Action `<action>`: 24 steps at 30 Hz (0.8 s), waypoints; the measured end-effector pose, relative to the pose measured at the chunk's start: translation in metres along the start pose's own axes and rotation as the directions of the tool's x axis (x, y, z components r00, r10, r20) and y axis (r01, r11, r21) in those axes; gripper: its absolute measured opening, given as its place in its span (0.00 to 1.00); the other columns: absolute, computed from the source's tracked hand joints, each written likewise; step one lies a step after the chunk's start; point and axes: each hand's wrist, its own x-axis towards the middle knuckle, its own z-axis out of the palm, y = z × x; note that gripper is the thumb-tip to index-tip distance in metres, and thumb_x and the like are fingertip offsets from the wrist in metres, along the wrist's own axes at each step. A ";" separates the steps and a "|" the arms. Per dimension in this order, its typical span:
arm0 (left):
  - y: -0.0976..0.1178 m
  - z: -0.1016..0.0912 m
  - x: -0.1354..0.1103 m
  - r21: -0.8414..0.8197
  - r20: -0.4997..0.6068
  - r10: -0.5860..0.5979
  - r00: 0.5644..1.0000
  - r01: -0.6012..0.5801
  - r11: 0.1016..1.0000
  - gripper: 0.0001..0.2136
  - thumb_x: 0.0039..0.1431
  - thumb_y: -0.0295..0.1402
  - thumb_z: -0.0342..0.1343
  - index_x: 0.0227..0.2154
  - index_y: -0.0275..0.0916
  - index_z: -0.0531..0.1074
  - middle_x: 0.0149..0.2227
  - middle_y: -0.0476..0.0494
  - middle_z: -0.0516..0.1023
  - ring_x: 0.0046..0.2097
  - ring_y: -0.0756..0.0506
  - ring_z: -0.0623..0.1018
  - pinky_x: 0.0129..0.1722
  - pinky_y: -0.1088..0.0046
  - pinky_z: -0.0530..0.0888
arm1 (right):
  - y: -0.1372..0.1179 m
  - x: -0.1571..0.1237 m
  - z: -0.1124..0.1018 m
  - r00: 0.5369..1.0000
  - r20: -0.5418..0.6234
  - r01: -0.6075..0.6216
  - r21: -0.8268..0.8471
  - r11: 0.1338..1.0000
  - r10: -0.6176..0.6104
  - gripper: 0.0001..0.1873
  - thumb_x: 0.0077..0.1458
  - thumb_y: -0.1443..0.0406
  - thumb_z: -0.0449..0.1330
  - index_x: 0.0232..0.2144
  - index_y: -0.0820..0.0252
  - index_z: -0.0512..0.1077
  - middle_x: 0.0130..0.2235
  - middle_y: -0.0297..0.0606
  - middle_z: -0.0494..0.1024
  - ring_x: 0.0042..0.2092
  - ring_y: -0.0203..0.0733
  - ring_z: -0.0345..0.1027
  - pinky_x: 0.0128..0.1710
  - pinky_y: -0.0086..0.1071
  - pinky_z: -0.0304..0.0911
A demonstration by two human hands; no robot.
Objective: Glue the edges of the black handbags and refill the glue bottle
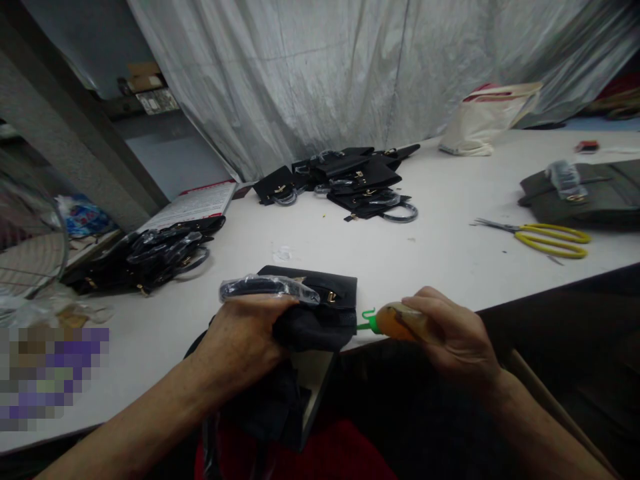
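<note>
My left hand (240, 340) is closed around a small black handbag (320, 313) at the near edge of the white table (390, 260). The bag's plastic-wrapped handle (267, 288) lies just above my fingers, and a gold clasp shows on its front. My right hand (450, 330) grips an orange-handled tool (395, 321) with a green tip and hook (367, 319), pointed left at the bag's side. Dark fabric hangs from the bag below the table edge.
A heap of black handbags (357, 180) lies at the table's middle back, another wrapped pile (150, 257) at the left. Yellow-handled scissors (545, 237) and a grey bag (590, 197) sit at the right. A white tote (483, 123) stands by the plastic curtain.
</note>
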 end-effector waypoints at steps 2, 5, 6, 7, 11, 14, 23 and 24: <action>0.001 -0.001 0.001 0.004 0.007 0.003 1.000 -0.003 1.000 0.15 0.53 0.28 0.58 0.43 0.46 0.80 0.38 0.48 0.84 0.36 0.44 0.81 0.35 0.68 0.72 | 0.003 0.001 0.000 0.999 -0.033 0.018 -0.054 0.998 -0.020 0.11 0.61 0.71 0.57 0.44 0.54 0.72 0.32 0.34 0.73 0.28 0.35 0.69 0.25 0.27 0.65; 0.003 -0.003 0.001 0.003 0.015 0.010 1.000 -0.010 1.000 0.14 0.54 0.29 0.58 0.42 0.45 0.80 0.37 0.49 0.84 0.35 0.45 0.80 0.34 0.69 0.72 | 0.007 0.001 0.001 0.996 -0.083 0.007 -0.085 0.996 -0.014 0.12 0.60 0.71 0.58 0.46 0.55 0.72 0.34 0.36 0.74 0.30 0.38 0.71 0.27 0.29 0.67; 0.003 -0.003 0.001 0.002 0.016 0.011 1.000 -0.011 1.000 0.13 0.54 0.29 0.58 0.42 0.45 0.81 0.37 0.49 0.84 0.34 0.45 0.80 0.34 0.69 0.72 | 0.007 0.001 0.001 0.995 -0.098 0.004 -0.089 0.996 -0.013 0.12 0.59 0.70 0.59 0.46 0.55 0.72 0.34 0.36 0.74 0.30 0.38 0.71 0.27 0.30 0.67; 0.004 -0.003 0.002 -0.001 0.015 0.012 1.000 -0.012 1.000 0.13 0.55 0.29 0.58 0.42 0.45 0.81 0.37 0.49 0.84 0.35 0.45 0.80 0.34 0.69 0.72 | 0.007 0.001 0.002 0.994 -0.109 0.003 -0.092 0.996 -0.013 0.13 0.59 0.70 0.59 0.46 0.55 0.72 0.34 0.36 0.75 0.30 0.39 0.72 0.27 0.30 0.67; 0.004 -0.003 0.002 -0.005 -0.002 0.017 1.000 -0.017 1.000 0.15 0.54 0.29 0.59 0.44 0.46 0.81 0.39 0.48 0.84 0.37 0.45 0.81 0.35 0.69 0.73 | 0.002 0.003 0.002 0.996 -0.077 0.036 -0.067 0.997 -0.041 0.12 0.58 0.70 0.60 0.45 0.54 0.73 0.32 0.35 0.74 0.28 0.37 0.70 0.26 0.29 0.65; 0.003 -0.003 0.002 0.011 -0.003 0.017 1.000 -0.017 1.000 0.15 0.54 0.29 0.59 0.44 0.44 0.81 0.39 0.47 0.85 0.36 0.44 0.82 0.35 0.68 0.73 | -0.001 0.004 0.000 0.998 -0.012 0.063 -0.013 0.998 -0.064 0.13 0.57 0.71 0.58 0.45 0.54 0.72 0.31 0.33 0.73 0.27 0.35 0.68 0.25 0.27 0.64; 0.001 -0.003 0.002 0.030 0.019 0.009 1.000 -0.010 1.000 0.16 0.54 0.29 0.59 0.46 0.45 0.80 0.41 0.46 0.85 0.37 0.43 0.82 0.34 0.68 0.74 | 0.003 0.000 0.000 1.000 -0.017 -0.015 0.015 1.000 0.015 0.12 0.58 0.72 0.58 0.44 0.54 0.72 0.32 0.34 0.72 0.29 0.37 0.69 0.27 0.29 0.64; 0.001 -0.003 0.002 0.037 0.018 0.012 1.000 -0.013 0.999 0.15 0.54 0.30 0.59 0.46 0.45 0.80 0.40 0.46 0.85 0.37 0.43 0.82 0.34 0.68 0.74 | 0.003 0.000 0.000 1.000 0.000 -0.017 0.039 0.999 0.017 0.12 0.58 0.72 0.58 0.43 0.54 0.72 0.32 0.34 0.72 0.29 0.37 0.69 0.27 0.29 0.64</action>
